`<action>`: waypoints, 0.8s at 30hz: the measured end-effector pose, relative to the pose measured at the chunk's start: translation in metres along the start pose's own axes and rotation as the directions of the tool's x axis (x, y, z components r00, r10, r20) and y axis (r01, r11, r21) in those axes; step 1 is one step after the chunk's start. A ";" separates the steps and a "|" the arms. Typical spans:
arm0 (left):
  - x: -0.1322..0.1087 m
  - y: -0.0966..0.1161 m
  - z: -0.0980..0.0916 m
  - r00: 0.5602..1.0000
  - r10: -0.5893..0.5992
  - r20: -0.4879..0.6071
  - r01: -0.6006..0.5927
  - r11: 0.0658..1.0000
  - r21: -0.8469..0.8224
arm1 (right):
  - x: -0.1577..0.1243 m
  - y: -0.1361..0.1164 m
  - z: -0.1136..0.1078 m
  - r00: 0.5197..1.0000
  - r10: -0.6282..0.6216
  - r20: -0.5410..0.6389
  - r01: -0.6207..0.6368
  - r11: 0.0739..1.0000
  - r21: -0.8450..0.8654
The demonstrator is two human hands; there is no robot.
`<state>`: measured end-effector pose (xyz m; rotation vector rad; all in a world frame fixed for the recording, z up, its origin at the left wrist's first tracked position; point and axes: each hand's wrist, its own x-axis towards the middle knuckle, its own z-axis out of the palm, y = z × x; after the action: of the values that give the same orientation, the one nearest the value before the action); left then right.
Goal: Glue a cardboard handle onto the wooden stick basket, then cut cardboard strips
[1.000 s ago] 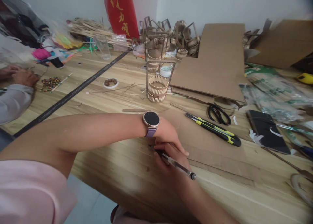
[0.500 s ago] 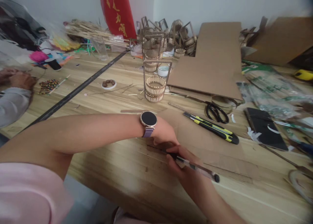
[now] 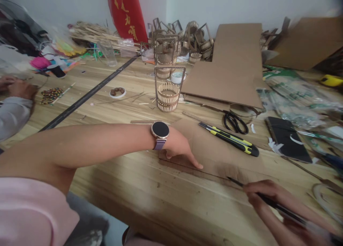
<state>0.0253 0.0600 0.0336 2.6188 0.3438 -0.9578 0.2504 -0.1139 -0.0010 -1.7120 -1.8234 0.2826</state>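
Note:
My left hand (image 3: 180, 145), wearing a watch (image 3: 160, 130) with a purple strap, lies on a flat piece of brown cardboard (image 3: 210, 151). Its index finger stretches along the near edge, where a thin dark line runs. In my right hand (image 3: 276, 194) is a black pen (image 3: 280, 206), pinched between thumb and fingers. The pen's point is at the cardboard's near edge, right of my left fingertip. A black-and-yellow utility knife (image 3: 230, 140) lies across the cardboard's far part. Black-handled scissors (image 3: 235, 122) rest beyond it.
A small slatted bucket (image 3: 168, 97) with a tall handle stands ahead, with several more behind. Larger cardboard (image 3: 235, 67) lies beyond. At right are a phone (image 3: 288, 138) and plastic bags (image 3: 300, 92). Another person's hands (image 3: 20, 88) work at far left.
My right hand has moved right along the cardboard with the pen, away from my left hand. My left index finger now shows fully; my left hand stays in place.

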 end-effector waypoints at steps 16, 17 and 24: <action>-0.006 0.002 -0.004 0.997 0.038 -0.072 -0.050 0.984 -0.172 | 0.035 -0.084 0.120 0.970 -0.190 0.154 0.115 0.910 0.399; -0.006 0.002 -0.005 0.998 0.035 -0.052 -0.043 0.984 -0.171 | 0.035 -0.085 0.123 0.973 -0.178 0.144 0.108 0.912 0.396; -0.001 -0.002 -0.001 0.998 0.047 -0.035 -0.052 0.985 -0.165 | 0.032 -0.088 0.129 0.975 -0.173 0.141 0.114 0.929 0.352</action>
<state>0.0246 0.0621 0.0340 2.4808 0.3485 -0.8352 0.1061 -0.0638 -0.0453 -1.3405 -1.8787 0.6603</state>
